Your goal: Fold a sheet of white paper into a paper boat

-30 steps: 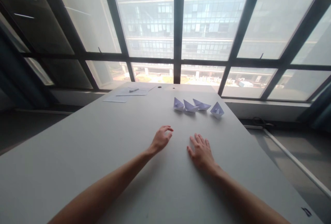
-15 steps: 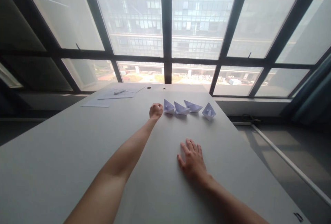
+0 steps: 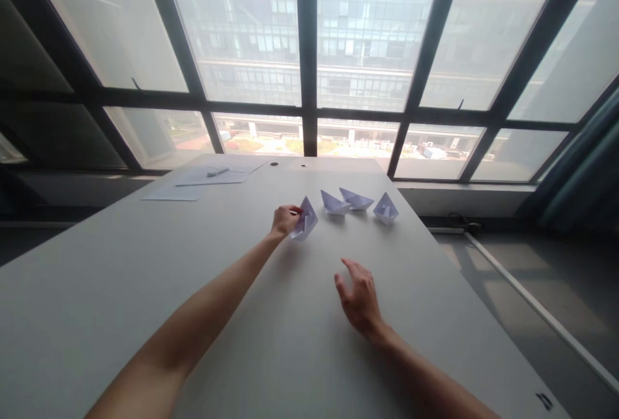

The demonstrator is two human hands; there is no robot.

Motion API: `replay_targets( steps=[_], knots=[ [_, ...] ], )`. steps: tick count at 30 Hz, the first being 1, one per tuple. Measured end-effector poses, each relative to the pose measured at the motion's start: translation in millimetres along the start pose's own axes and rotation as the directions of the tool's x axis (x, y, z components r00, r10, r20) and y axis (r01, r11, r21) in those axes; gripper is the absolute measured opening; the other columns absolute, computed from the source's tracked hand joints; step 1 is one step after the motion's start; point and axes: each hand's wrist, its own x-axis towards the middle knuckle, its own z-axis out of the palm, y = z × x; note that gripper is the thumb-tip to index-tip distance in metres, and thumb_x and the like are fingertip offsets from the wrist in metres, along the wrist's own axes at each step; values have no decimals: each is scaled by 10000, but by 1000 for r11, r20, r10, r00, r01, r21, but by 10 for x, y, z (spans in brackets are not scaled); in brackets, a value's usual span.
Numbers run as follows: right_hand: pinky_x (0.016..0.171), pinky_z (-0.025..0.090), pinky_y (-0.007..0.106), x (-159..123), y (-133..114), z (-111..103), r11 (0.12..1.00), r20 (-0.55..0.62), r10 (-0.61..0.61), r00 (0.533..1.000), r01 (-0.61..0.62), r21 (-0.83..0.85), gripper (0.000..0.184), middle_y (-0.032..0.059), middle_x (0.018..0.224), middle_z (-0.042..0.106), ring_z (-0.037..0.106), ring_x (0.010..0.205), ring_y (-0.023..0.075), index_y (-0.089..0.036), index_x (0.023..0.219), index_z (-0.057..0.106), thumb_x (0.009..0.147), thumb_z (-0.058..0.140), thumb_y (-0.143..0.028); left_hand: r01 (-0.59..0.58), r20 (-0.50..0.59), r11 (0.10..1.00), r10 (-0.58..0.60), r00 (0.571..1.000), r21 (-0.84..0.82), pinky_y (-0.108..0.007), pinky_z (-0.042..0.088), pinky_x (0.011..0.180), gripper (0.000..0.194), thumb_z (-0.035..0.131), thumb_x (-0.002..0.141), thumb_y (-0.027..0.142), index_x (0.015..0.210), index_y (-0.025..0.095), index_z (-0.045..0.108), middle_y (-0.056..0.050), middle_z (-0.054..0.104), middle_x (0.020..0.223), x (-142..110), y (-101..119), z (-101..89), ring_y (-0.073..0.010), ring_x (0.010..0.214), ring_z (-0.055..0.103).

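My left hand (image 3: 284,220) is stretched out over the grey table (image 3: 145,290) and pinches a white paper boat (image 3: 305,219), lifted and tilted a little off the surface. Three more paper boats stand in a row beyond it: one (image 3: 334,203) next to the held boat, one (image 3: 356,199) behind that, and one (image 3: 386,208) at the right end. My right hand (image 3: 356,298) hovers nearer to me, just above the table, with fingers loosely curled and apart and nothing in them.
Sheets of white paper (image 3: 193,182) with a pen (image 3: 217,172) on them lie at the table's far left. Two small round holes (image 3: 274,164) sit near the far edge. Large windows rise behind the table. The table's right edge drops to the floor.
My left hand reached forward to the leftmost boat, took hold of it and drew it back towards me. My right hand lifted off the table and curled its fingers.
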Motion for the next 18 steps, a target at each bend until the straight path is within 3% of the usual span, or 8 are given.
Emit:
replay_targets(
  steps=[2, 5, 7, 9, 12, 15, 18],
  knots=[
    [1087, 403, 427, 38, 8, -12, 977, -40, -6, 999, 14, 213, 580, 167, 1429, 532, 517, 1293, 273, -126, 1422, 486, 952, 436, -463, -91, 80, 994, 95, 992, -52, -260, 544, 705, 159, 686, 779, 196, 906, 147, 769, -74, 753, 851, -419, 99, 20, -205, 768, 701],
    [945, 521, 395, 48, -32, -23, 889, -7, -32, 999, 32, 457, 618, 170, 1406, 556, 624, 1156, 271, -131, 1472, 421, 950, 450, -460, -212, 170, 968, 234, 957, -137, -251, 552, 755, 125, 674, 818, 260, 880, 208, 770, -38, 744, 924, -1093, 250, 69, -173, 794, 692],
    [863, 556, 371, 18, -89, -32, 853, 29, -70, 997, 45, 521, 539, 130, 1266, 666, 687, 1007, 252, -157, 1430, 486, 952, 447, -403, -313, 167, 915, 361, 918, -254, -267, 551, 738, 165, 648, 860, 321, 903, 202, 754, -55, 724, 938, -1462, 310, 80, -173, 781, 677],
    [807, 570, 359, -32, -151, -45, 850, 54, -122, 991, 76, 521, 460, 86, 1118, 733, 708, 876, 233, -180, 1353, 574, 943, 436, -337, -315, 123, 913, 354, 927, -258, -273, 541, 713, 199, 668, 856, 381, 917, 203, 733, -59, 705, 945, -1706, 323, 75, -175, 778, 661],
    [848, 564, 383, -110, -221, -68, 886, 62, -212, 975, 165, 433, 458, 71, 1180, 717, 701, 903, 232, -210, 1322, 611, 896, 456, -269, -259, 75, 944, 279, 957, -204, -285, 526, 732, 247, 707, 822, 440, 888, 202, 703, -50, 678, 902, -1843, 286, 71, -183, 794, 637],
    [919, 539, 404, -147, -225, -76, 916, 55, -242, 969, 209, 341, 498, 62, 1291, 664, 685, 987, 235, -237, 1347, 596, 862, 485, -256, -199, 61, 941, 223, 973, -274, -285, 525, 751, 275, 643, 856, 463, 834, 192, 683, -46, 645, 887, -1832, 245, 94, -175, 806, 624],
    [859, 551, 375, -114, -147, -67, 909, 61, -193, 979, 155, 388, 422, 58, 1146, 732, 703, 896, 225, -226, 1250, 669, 881, 470, -270, -145, 63, 919, 180, 982, -367, -273, 534, 743, 290, 595, 854, 457, 818, 178, 663, -72, 618, 1023, -1796, 219, 123, -181, 883, 625]
  ],
)
